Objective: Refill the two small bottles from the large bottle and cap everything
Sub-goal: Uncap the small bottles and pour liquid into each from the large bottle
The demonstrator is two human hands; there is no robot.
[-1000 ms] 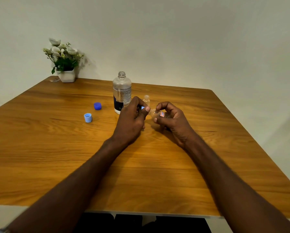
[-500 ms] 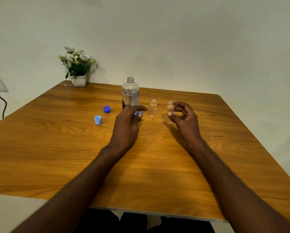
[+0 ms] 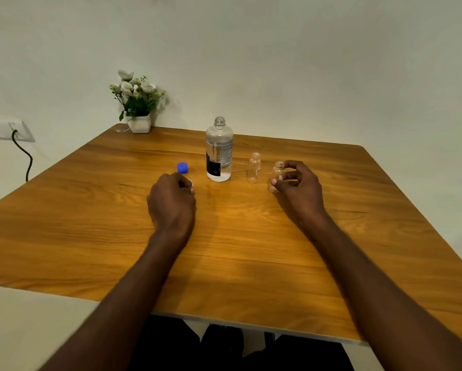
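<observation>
The large clear bottle (image 3: 219,151) stands uncapped at the table's middle, with a little liquid at its bottom. Right of it stands one small clear bottle (image 3: 254,168), uncapped. Further right, my right hand (image 3: 299,188) has thumb and forefinger around the second small bottle (image 3: 276,175), which is upright on the table and also uncapped. My left hand (image 3: 172,202) rests left of the large bottle, fingers pinched on a small pale blue cap (image 3: 190,183). A dark blue cap (image 3: 183,167) lies just beyond that hand. The light blue cap seen earlier is hidden behind my left hand.
A white pot of flowers (image 3: 138,108) sits at the far left corner of the wooden table (image 3: 251,250). A wall socket with a black cable (image 3: 23,153) is off the table's left side. The wall runs close behind the table.
My right hand has turned the second small bottle upright and set it down right of the first. My left hand has carried the small cap leftwards, past the large bottle, to the other caps.
</observation>
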